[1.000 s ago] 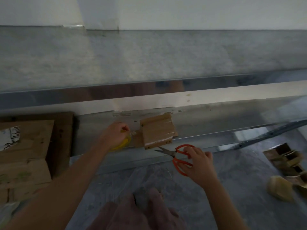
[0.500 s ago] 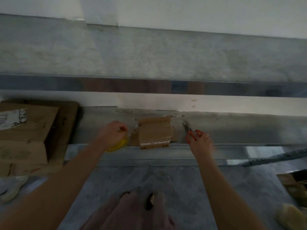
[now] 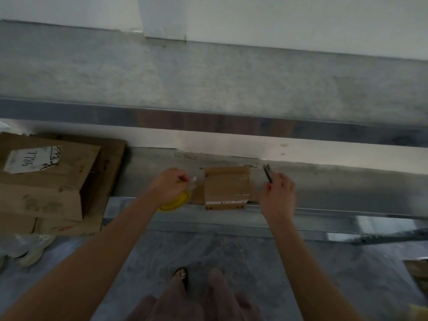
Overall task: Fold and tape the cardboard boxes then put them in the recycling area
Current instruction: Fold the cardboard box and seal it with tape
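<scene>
**Fingers on tape and scissors, small box on the ledge**

Fingers (image 3: 183, 179) of the left hand (image 3: 169, 187) are curled and pinched together on a clear strand of tape. The yellow tape roll (image 3: 174, 202) sits under the palm of the same hand, and its lower rim shows below the wrist. Strand runs right toward the small folded cardboard box (image 3: 228, 188). I cannot tell whether it touches the box.

Right hand (image 3: 278, 195) is clamped round the scissors (image 3: 267, 173). The handles are almost hidden in the grip, with only a speck of red showing. The dark blades lie close together, pointing up and away toward the wall. This hand hovers just beside the box's right edge, apart from it.

The box lies flat on the metal ledge (image 3: 335, 193), between the two hands. Its front edge is at the lip of the ledge, and a pale strip crosses its lower part.

A stack of larger cardboard boxes (image 3: 46, 188) sits well to the left on the same ledge, overhanging the front. The top one carries a white label (image 3: 30, 158) with handwriting.

Below is a grey marbled floor (image 3: 254, 256). The person's foot in a dark sandal (image 3: 181, 275) shows at the bottom centre. Pale shoes (image 3: 34, 249) lie on the floor under the stack. Some brown cardboard (image 3: 416, 269) shows at the far right edge, too cropped to make out.
</scene>
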### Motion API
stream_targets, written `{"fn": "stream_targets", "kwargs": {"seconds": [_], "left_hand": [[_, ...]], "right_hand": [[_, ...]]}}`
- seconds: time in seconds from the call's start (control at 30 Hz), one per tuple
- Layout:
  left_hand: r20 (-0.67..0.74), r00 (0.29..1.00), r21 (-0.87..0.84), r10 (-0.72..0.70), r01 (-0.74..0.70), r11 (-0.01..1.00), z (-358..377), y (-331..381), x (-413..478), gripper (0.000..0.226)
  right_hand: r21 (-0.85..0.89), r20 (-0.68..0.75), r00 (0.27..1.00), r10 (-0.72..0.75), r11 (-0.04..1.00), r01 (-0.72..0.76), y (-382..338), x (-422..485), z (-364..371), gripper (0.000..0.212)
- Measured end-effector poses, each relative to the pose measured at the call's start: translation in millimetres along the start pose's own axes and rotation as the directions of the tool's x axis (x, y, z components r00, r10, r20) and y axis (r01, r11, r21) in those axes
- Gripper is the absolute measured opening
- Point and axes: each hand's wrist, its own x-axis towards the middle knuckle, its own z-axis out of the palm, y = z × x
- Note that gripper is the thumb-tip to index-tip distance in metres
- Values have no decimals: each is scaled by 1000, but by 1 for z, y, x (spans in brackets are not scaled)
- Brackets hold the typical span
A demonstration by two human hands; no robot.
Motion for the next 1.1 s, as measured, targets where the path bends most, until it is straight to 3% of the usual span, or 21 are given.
{"fn": "stream_targets", "kwargs": {"seconds": [0.07, 0.17, 0.43, 0.6, 0.83, 0.93, 1.1], "left_hand": [[4, 1000, 1, 6, -6, 1000, -1, -1, 0, 10], [-1, 1000, -15, 23, -23, 1000, -3, -3, 0, 10], [14, 998, -68, 54, -53, 996, -6, -15, 1, 22], [10, 998, -89, 68, -66, 994, -9, -26, 5, 20], [65, 995, -30, 79, -77, 997, -21, -30, 17, 21], [52, 994, 24, 97, -99, 995, -21, -31, 22, 20], [18, 986, 109, 165, -166, 980, -18, -31, 26, 17]], "right_hand": [[49, -33, 987, -157, 986, 158, -33, -17, 3, 47], [90, 41, 971, -235, 969, 231, -79, -41, 19, 52], [101, 31, 985, -172, 980, 168, -109, -59, 50, 40], [75, 4, 981, -194, 978, 193, -106, -60, 53, 45], [94, -62, 986, -156, 982, 161, -112, -61, 57, 37], [31, -87, 967, -241, 969, 244, -111, -65, 61, 39], [-138, 4, 942, -334, 933, 332, -109, -63, 61, 38]]}}
